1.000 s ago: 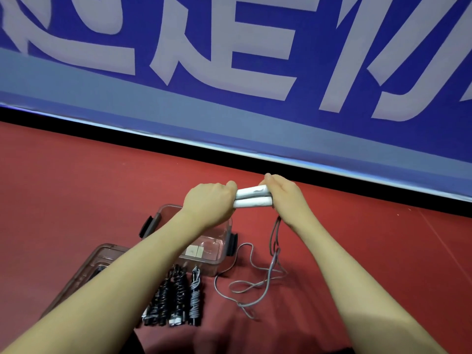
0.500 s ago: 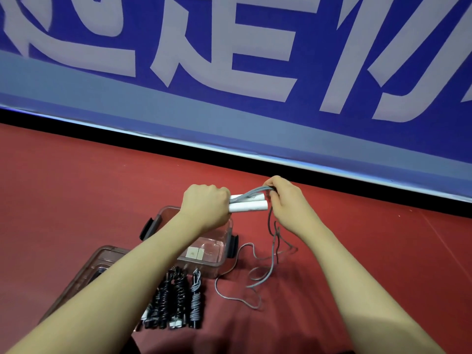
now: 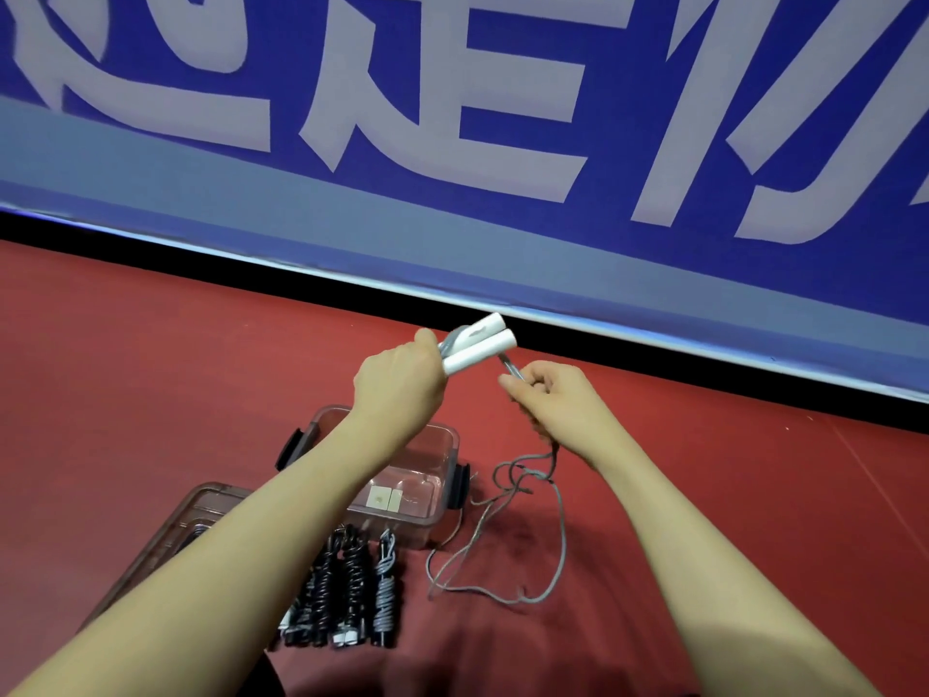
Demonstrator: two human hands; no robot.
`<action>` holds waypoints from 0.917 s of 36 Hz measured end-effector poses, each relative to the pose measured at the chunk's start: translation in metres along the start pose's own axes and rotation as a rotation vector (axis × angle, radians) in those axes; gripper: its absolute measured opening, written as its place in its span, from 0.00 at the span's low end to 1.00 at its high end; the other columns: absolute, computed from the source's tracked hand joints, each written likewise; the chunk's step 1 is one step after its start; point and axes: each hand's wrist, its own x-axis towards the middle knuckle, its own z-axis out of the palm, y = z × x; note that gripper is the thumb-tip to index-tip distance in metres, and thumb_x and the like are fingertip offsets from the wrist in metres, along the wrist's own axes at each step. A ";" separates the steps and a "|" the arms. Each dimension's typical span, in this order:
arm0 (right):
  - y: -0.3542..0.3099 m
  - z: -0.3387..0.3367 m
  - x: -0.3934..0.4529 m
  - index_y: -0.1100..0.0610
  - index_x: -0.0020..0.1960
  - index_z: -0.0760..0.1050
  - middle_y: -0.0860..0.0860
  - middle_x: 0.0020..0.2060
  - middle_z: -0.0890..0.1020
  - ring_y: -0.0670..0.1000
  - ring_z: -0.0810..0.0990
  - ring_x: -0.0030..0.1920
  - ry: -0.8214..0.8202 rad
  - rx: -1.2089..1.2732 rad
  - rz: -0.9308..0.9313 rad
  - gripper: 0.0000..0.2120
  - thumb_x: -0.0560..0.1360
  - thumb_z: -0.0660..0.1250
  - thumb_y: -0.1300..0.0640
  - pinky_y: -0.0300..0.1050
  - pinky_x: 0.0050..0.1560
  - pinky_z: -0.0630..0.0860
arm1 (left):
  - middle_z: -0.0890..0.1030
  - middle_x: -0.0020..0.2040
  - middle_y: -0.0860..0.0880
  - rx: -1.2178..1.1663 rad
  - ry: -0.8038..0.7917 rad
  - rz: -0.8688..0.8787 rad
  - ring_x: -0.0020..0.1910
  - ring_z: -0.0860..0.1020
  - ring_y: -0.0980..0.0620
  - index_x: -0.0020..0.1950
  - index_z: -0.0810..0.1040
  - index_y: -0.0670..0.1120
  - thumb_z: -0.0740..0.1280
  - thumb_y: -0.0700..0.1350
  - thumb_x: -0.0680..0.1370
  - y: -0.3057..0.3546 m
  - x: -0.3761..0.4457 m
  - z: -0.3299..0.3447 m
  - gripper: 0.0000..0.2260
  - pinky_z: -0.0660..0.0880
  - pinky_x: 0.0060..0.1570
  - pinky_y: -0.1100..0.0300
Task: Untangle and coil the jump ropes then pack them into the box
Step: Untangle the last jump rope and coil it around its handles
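My left hand (image 3: 399,384) grips two white jump-rope handles (image 3: 480,347) held side by side, their free ends tilted up to the right. A turn of grey rope lies over the handles near my fingers. My right hand (image 3: 545,397) pinches the grey rope (image 3: 558,535) just below the handles. The rope hangs from that hand and lies in loose tangled loops on the red floor. The clear plastic box (image 3: 442,437) stands open below my left forearm. Several coiled ropes (image 3: 347,586), black and grey, lie side by side in front of the box.
The box's clear lid (image 3: 166,535) lies flat to the left of the coiled ropes, partly under my left arm. A blue banner with white characters (image 3: 452,118) runs along the far edge of the red floor (image 3: 151,369).
My left hand tilted the handles' free ends upward. My right hand left the handle ends and dropped below them, drawing the grey rope down. The loops on the floor shifted.
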 end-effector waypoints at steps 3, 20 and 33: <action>-0.006 -0.003 -0.001 0.53 0.33 0.71 0.43 0.19 0.66 0.43 0.63 0.21 0.014 -0.048 -0.066 0.13 0.74 0.69 0.57 0.37 0.25 0.62 | 0.77 0.42 0.45 0.002 -0.057 -0.041 0.35 0.70 0.43 0.46 0.61 0.45 0.56 0.44 0.80 -0.002 -0.002 -0.001 0.06 0.64 0.34 0.55; -0.017 0.003 0.003 0.52 0.38 0.69 0.49 0.25 0.70 0.45 0.67 0.24 0.367 -0.063 -0.213 0.12 0.70 0.72 0.63 0.39 0.28 0.70 | 0.80 0.46 0.46 0.212 -0.206 0.169 0.35 0.70 0.43 0.51 0.69 0.44 0.54 0.44 0.81 -0.003 -0.011 0.008 0.06 0.62 0.34 0.57; -0.001 -0.013 0.013 0.55 0.37 0.70 0.48 0.25 0.69 0.46 0.64 0.26 0.191 -0.129 -0.001 0.17 0.64 0.80 0.57 0.38 0.28 0.65 | 0.70 0.21 0.49 -0.022 0.006 0.646 0.15 0.67 0.46 0.33 0.69 0.45 0.56 0.46 0.67 -0.006 -0.013 0.002 0.06 0.47 0.24 0.68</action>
